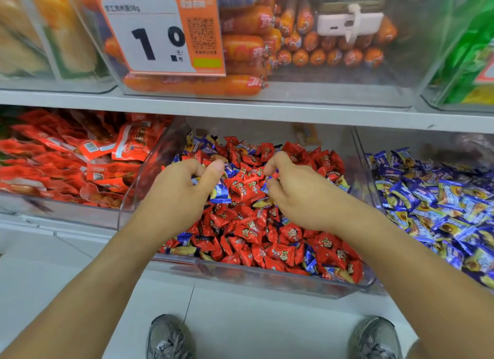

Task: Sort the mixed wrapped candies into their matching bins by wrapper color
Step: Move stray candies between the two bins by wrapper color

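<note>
A clear middle bin (267,277) holds mostly red wrapped candies (248,233) with several blue wrapped candies mixed in. My left hand (176,195) is over the bin's left part, fingers curled round blue candies (220,193). My right hand (296,195) is over the centre, fingertips pinching a blue candy (271,175). To the right stands a bin of blue wrapped candies (438,201).
A bin of red snack packets (74,161) sits on the left. Above the shelf edge (240,110) are bins of orange sausages (246,46) with a price tag (160,32). Below are the white floor and my grey shoes (168,337).
</note>
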{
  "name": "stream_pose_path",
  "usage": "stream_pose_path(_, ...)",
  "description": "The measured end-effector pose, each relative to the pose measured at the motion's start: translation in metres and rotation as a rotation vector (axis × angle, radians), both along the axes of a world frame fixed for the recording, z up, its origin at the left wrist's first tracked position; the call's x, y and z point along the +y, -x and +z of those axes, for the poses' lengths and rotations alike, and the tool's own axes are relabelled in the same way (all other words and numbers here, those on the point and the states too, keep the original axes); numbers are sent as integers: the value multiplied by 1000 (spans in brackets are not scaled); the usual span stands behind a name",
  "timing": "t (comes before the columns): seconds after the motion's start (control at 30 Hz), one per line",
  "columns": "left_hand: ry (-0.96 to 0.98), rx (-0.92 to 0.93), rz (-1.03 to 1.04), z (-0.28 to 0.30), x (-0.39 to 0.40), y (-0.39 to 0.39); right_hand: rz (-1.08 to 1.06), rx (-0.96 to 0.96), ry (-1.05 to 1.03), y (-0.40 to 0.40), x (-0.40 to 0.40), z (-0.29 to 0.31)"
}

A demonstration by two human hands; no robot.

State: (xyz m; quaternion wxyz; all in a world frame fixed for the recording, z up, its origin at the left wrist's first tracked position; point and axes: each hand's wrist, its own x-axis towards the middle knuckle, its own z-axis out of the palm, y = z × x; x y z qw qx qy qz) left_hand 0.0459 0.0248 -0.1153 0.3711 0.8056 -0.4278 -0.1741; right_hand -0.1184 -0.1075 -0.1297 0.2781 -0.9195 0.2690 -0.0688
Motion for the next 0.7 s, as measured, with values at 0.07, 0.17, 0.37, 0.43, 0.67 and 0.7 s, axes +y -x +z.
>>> stream_pose_path(0.07,4,14,23,0,1,1,9,114,94,-9,-5,-7)
stream_pose_path(0.17,0,2,11,-4,2,3,29,293,149,-12,-10,-10)
stream_pose_path(0.37,44,-117,-29,-9,-2,5,17,272,252,-8,-10,-12)
stream_pose_path(0.43,29,-156,-41,-9,-4,10,0,212,233,-2,-9,-9)
stream_pose_path(0.67,59,202,-205,-4,-20,39,-77,-94,2,47,-2,20)
stream_pose_path(0.7,94,294,-233,-2,-24,48,-93,-133,-92,53,1,22)
